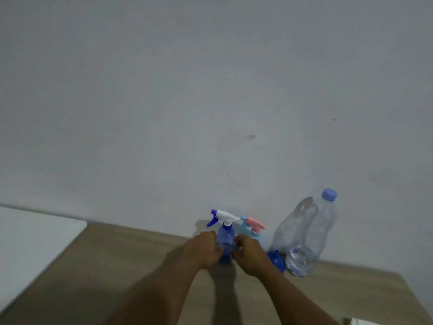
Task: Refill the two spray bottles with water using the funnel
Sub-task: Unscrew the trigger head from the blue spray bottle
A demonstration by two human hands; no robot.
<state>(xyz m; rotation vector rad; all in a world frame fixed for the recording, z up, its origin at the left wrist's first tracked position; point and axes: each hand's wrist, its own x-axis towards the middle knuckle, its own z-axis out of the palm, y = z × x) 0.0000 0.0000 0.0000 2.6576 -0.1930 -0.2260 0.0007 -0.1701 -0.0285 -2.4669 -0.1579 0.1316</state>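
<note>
Left hand [206, 249] and right hand [248, 257] each had a curled grip round the blue spray bottle [225, 235] on the counter [131, 266]; pink-topped sprayer [255, 232] at its 2 o'clock, funnel [277, 262] at 3.

Here I am at a wood-grain table [112, 266], twelve o'clock a bare, scuffed grey wall [210, 90], nine o'clock a white slab [30, 245]. Plain room, home-like: household stuff out, with a blue spray bottle [225, 235] dead ahead, and a pink-topped spray bottle [256, 233] and big plastic water bottle [309, 235] toward two o'clock.
</note>
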